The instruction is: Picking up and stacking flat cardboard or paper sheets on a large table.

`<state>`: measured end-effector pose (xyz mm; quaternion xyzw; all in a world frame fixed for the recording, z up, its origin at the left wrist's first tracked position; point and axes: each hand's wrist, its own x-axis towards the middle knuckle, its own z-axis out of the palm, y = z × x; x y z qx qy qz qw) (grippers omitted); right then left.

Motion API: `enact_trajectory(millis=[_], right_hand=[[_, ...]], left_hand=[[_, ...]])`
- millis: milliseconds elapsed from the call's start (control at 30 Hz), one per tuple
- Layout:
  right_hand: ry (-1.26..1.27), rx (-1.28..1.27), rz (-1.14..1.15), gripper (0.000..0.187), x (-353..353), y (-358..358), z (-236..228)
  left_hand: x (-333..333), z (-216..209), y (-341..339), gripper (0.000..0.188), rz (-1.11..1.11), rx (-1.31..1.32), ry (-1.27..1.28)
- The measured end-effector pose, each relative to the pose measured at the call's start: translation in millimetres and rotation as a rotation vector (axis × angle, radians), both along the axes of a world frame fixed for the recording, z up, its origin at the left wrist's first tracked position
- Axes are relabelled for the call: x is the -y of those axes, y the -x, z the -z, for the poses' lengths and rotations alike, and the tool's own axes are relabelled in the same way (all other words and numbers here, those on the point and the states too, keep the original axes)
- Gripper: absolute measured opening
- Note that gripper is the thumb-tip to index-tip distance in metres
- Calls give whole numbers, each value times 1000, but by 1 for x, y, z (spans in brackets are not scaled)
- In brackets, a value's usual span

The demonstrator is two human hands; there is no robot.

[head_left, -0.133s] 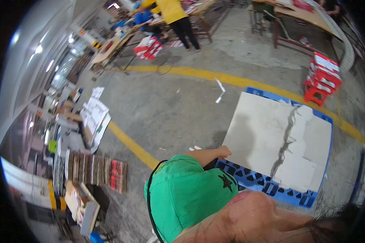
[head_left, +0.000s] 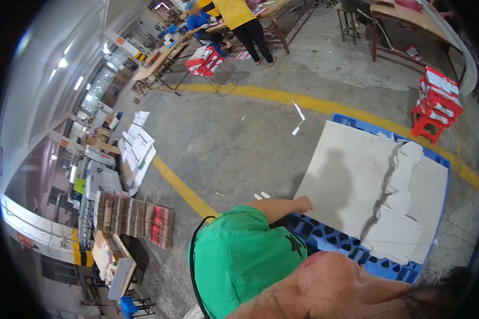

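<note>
Blue pallet point(head_left: 324, 234): slid a touch rightward in the picture, and everything slid with it as the head view swung!
Left hand point(head_left: 304, 204): right there at the pale sheet's near-left corner, fingers looking curled; whether they gripped or touched it, I couldn't tell.
Pale sheet point(head_left: 351, 170): lay flat on that pallet, a jagged tear running down its right part, a dark shadow across the left.
Red stool point(head_left: 427, 127): stood beyond the pallet at right, red-and-white packages point(head_left: 440, 95) piled on top.
Floor: white scraps point(head_left: 263, 195) lay near the forearm, and a yellow line point(head_left: 178, 186) ran past.
Tables: a person in yellow point(head_left: 237, 16) stood there.
</note>
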<state>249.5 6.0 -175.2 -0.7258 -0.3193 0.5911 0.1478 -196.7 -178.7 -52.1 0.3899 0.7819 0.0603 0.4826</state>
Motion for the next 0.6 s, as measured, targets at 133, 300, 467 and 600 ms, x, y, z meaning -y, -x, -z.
enact_trajectory(millis=[133, 300, 467, 600], right_hand=[[-328, -45, -203, 41, 19, 0, 96], [-69, 29, 11, 88, 14, 97, 54], [-256, 295, 409, 114, -29, 49, 91], [-218, 120, 563, 109, -35, 31, 89]], left_hand=[[5, 85, 12, 36, -33, -28, 65], [-57, 156, -2, 50, -140, 232, -21], [-182, 172, -106, 75, -351, 308, 62], [-213, 190, -177, 85, -447, 691, 16]])
